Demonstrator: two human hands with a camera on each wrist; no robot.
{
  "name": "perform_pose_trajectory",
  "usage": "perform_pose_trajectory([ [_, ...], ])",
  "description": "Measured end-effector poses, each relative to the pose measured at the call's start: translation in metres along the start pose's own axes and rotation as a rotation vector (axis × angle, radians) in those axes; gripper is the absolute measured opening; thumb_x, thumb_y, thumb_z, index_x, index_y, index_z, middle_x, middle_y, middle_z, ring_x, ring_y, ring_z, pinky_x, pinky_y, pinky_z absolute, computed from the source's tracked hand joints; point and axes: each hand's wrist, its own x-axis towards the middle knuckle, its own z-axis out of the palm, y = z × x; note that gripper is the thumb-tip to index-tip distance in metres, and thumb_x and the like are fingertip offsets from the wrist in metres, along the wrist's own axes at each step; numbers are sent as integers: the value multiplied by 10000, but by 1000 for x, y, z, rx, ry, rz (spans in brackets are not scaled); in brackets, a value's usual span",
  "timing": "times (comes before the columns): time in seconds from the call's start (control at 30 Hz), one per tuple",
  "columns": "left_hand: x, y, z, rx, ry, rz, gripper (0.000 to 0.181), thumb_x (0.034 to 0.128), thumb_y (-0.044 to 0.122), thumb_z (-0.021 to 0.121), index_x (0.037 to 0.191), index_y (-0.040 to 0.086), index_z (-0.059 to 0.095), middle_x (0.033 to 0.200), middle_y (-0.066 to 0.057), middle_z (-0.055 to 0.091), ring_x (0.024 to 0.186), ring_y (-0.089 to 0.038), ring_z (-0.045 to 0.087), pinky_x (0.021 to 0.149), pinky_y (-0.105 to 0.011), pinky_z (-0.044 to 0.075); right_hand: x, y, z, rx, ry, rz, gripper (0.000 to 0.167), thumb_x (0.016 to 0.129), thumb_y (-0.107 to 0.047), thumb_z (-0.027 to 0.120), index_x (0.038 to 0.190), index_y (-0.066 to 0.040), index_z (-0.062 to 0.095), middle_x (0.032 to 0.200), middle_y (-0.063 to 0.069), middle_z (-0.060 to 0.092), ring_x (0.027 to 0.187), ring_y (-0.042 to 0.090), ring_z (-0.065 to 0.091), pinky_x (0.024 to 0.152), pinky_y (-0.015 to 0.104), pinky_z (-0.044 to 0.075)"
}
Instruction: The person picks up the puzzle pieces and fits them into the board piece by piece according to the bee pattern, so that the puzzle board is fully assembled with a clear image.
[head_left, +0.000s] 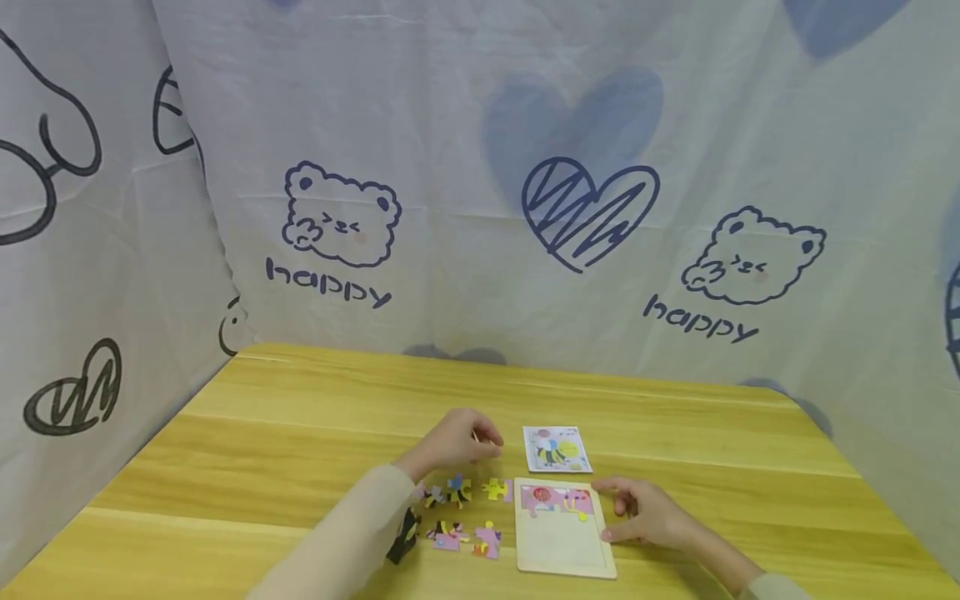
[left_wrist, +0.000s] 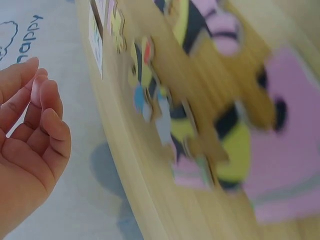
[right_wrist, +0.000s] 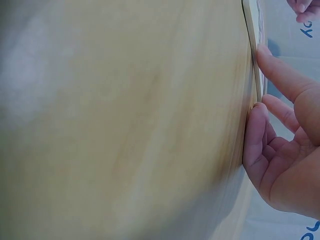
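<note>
My left hand point(head_left: 457, 437) is raised above the table, behind the loose jigsaw pieces point(head_left: 459, 490). Its fingers curl loosely towards the thumb, and I see nothing between them in the left wrist view. Thumb and index finger of my right hand point(head_left: 648, 512) touch the right edge of a wooden puzzle board point(head_left: 562, 550), its other fingers bent. Pink fitted pieces point(head_left: 576, 500) fill the upper part of the board; below them bare wood shows. Among the loose pieces are a yellow one point(head_left: 495, 488), a striped one point(head_left: 447, 535) and a pink one point(head_left: 487, 542).
A picture card point(head_left: 555, 450) with a bee lies just behind the board. Under the left sleeve is a dark object point(head_left: 405, 536) whose kind I cannot tell. The wooden table point(head_left: 300, 400) reaches back to a printed cloth point(head_left: 450, 250).
</note>
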Motion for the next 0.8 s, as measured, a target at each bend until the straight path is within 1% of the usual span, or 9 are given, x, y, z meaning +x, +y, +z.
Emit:
perform_pose_trajectory([
  [0.1, -5, -5, -7, 30, 17, 23, 76, 801, 42, 642, 843, -18, 663, 690, 13, 572, 593, -165, 541, 511, -226, 450, 1, -1, 0, -8, 0, -10, 654, 706, -151, 756, 1211, 118, 441, 748, 46, 425, 503, 48, 357, 407, 154, 335],
  [0.23, -11, -11, -14, 55, 25, 49, 63, 781, 26, 654, 821, -19, 670, 677, 30, 568, 607, -99, 500, 527, -216, 444, 1, -1, 0, -1, 0, -14, 634, 715, -127, 747, 1208, 122, 438, 748, 45, 424, 498, 53, 356, 402, 159, 332],
  [0.43, -22, -20, -22, 71, 29, 49, 54, 775, 10, 655, 815, -23, 671, 669, 34, 565, 616, -107, 500, 527, -217, 446, 1, -1, 0, 15, -10, -13, 620, 731, -121, 735, 1211, 126, 431, 744, 42, 421, 488, 51, 343, 398, 163, 323],
  [0.53, -28, -25, -26, 84, 30, 55, 67, 768, 14, 666, 822, -26, 669, 667, 36, 565, 616, -110, 499, 556, -222, 445, 1, -2, 0, 8, -9, -13, 623, 728, -128, 737, 1210, 124, 435, 743, 41, 422, 486, 48, 344, 397, 161, 324],
  [0.63, -34, -30, -30, 84, 21, 33, 91, 757, 20, 677, 836, -24, 667, 656, 34, 558, 618, -119, 502, 582, -232, 444, 2, -1, 0, -1, -7, -16, 625, 725, -140, 741, 1206, 122, 440, 743, 38, 424, 486, 45, 347, 396, 158, 328],
  [0.8, -45, -36, -35, 41, -19, -18, 140, 728, -6, 694, 861, -33, 658, 654, 19, 543, 628, -135, 502, 583, -245, 449, 2, 2, -1, -18, -7, -11, 637, 717, -170, 749, 1203, 113, 450, 738, 39, 427, 484, 42, 348, 396, 157, 332],
])
